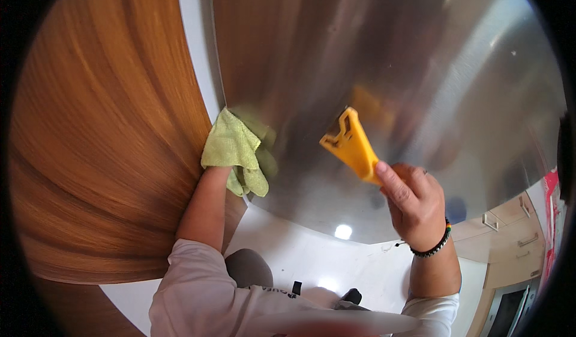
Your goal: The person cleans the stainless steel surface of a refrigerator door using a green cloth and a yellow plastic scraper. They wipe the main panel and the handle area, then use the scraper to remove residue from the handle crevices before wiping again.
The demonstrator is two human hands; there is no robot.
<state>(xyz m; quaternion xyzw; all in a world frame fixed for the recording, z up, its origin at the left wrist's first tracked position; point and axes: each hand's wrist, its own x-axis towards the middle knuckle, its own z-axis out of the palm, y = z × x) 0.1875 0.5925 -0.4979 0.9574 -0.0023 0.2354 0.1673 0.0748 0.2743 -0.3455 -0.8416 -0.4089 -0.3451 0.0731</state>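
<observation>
My right hand (411,202) grips the handle of a yellow plastic scraper (355,150). The scraper's wide head points up and to the left, close to a shiny metal panel (315,67) that mirrors it; whether the blade touches the panel I cannot tell. A light green microfibre cloth (231,141) hides my left hand at the panel's left edge, beside a white strip (200,44). The cloth hangs down past the wrist, and the fingers beneath it cannot be seen.
A wood-grain panel (108,134) rises along the left side. Below lies a glossy white floor (306,242). Cabinets with metal handles (508,247) and a built-in oven (506,312) stand at the lower right, near a red and white item (550,220) at the rim.
</observation>
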